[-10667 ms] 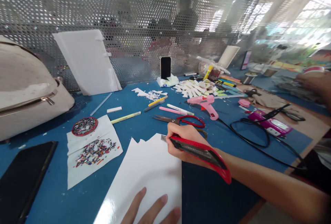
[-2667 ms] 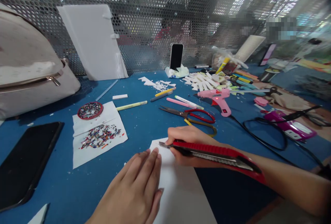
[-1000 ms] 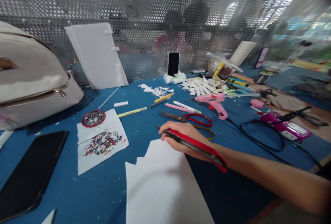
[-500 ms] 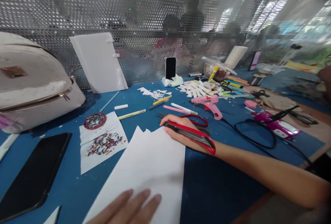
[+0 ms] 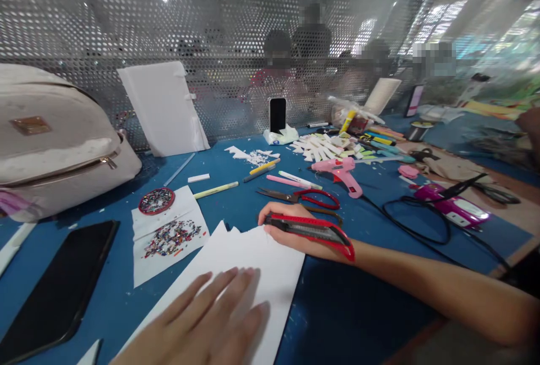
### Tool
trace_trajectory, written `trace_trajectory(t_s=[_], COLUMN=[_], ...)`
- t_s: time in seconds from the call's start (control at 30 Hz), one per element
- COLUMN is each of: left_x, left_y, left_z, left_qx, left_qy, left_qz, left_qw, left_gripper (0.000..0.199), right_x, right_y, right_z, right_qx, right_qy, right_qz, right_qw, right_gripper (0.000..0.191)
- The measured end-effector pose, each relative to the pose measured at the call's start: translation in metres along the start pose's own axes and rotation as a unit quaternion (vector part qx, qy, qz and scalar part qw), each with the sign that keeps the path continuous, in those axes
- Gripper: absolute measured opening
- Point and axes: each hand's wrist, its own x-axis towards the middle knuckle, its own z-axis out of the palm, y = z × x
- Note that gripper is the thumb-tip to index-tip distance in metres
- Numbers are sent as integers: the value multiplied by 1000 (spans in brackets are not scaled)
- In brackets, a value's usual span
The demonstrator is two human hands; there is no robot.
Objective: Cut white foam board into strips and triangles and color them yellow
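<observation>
A white sheet (image 5: pixel 236 247) with a jagged far edge lies in front of me on the blue table; I cannot tell if it is paper or thin board. My left hand (image 5: pixel 211 311) is over its near part, fingers spread and pointing away from me. My right hand (image 5: pixel 287 230) grips a red and black utility knife (image 5: pixel 312 230) at the sheet's far right corner. The knife's tip end points left, and whether its blade is out cannot be seen. Just beyond that hand lie red-handled scissors (image 5: pixel 299 196).
On the left are a black tablet (image 5: pixel 59 292), a backpack (image 5: pixel 63 140) and a paper with loose beads (image 5: pixel 169 238). Right of centre lies a pink glue gun (image 5: pixel 340 171), its cord running to a purple power strip (image 5: pixel 453 204). A phone (image 5: pixel 277 115) stands against the perforated wall.
My left hand has moved forward, farther onto the white sheet. The sheet's jagged edge sits slightly nearer to me. My right hand still holds the utility knife, now lying flatter, and the scissors show more.
</observation>
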Motion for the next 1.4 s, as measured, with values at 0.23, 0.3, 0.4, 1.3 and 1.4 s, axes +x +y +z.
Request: trace_trajectory(t_s=[0.23, 0.3, 0.4, 1.3, 1.4], left_x=[28, 27, 28, 30, 29], left_y=[20, 16, 11, 13, 13], left_z=[12, 14, 17, 29, 30], left_qx=[-31, -40, -43, -26, -29], left_qy=[-19, -13, -9, -21, -21], left_qz=[-21, -24, -36, -37, -36], left_qw=[999, 999, 998, 999, 999], left_gripper=[60, 67, 72, 66, 69], right_x=[5, 3, -1, -2, -1], right_y=[5, 3, -4, 3, 4], right_z=[-16, -14, -8, 21, 24], right_qx=[2, 58, 62, -106, -121], right_qy=[62, 47, 25, 106, 106], right_qz=[-8, -4, 2, -66, -79], right_qw=[998, 997, 998, 987, 984], right_gripper=[30, 29, 24, 12, 12])
